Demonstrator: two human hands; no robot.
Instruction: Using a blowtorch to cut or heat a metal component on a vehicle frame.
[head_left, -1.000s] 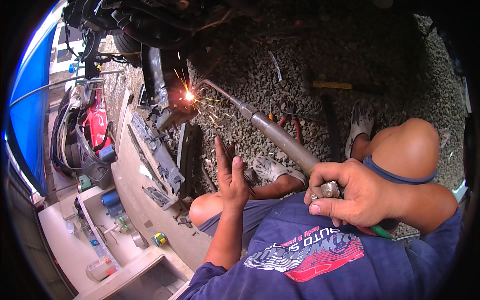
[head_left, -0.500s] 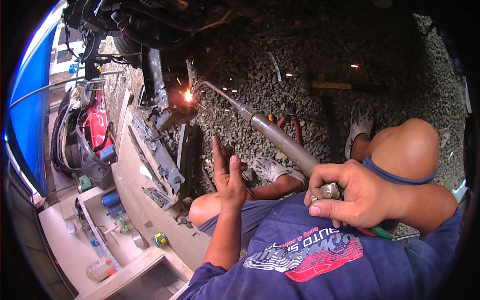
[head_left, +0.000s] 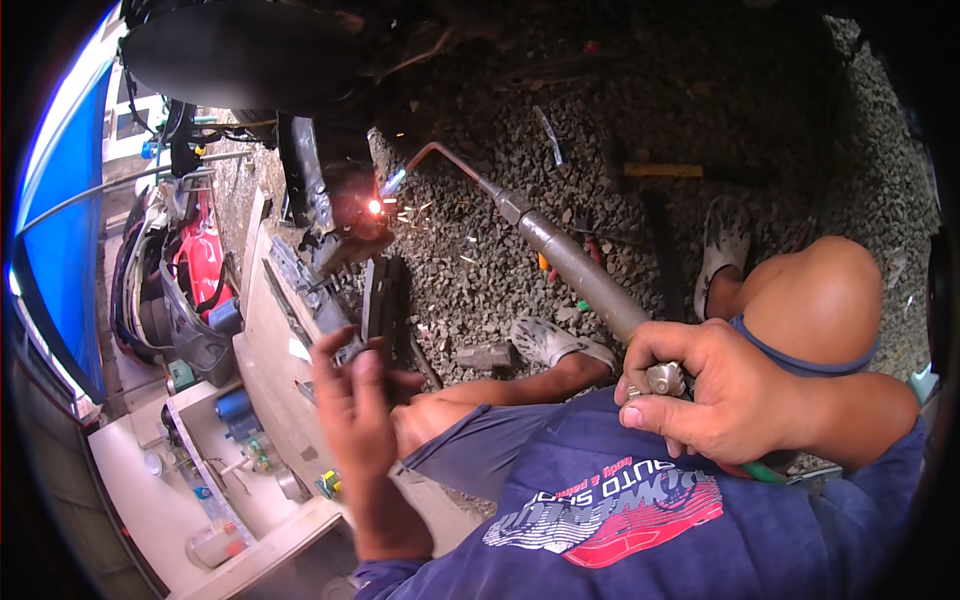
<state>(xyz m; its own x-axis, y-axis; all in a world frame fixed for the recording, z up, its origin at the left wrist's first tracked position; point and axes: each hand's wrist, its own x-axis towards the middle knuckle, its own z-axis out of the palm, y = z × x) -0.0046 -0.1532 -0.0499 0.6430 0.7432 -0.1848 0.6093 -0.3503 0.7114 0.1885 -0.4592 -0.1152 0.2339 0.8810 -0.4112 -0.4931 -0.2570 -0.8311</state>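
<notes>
The torch (head_left: 575, 262) is a long metal tube whose axis runs from about 4 o'clock, where the right hand (head_left: 715, 395) holds it, up toward 10 o'clock, ending in a thin copper-coloured tip bent downward toward the flame (head_left: 376, 207). That hand is closed around the valve end, fingers wrapped, thumb by a small knurled knob. The glowing spot, with a few sparks about it, sits on a dark metal part (head_left: 340, 225) hanging under a black machine at the top of the view, well apart from both hands at roughly 11 o'clock from the right one. The left hand (head_left: 360, 385) is blurred, raised with fingers loosely spread, holding nothing that I can make out; it lies nearer the hot spot, almost straight below it at 6 o'clock. The ground is coarse grey gravel (head_left: 620, 110), rough and loose, with a yellow-handled tool (head_left: 665, 171) lying at 1 o'clock from the torch. A pale counter (head_left: 265, 350) with small bottles runs along the left, beside a red vehicle (head_left: 195, 265).
</notes>
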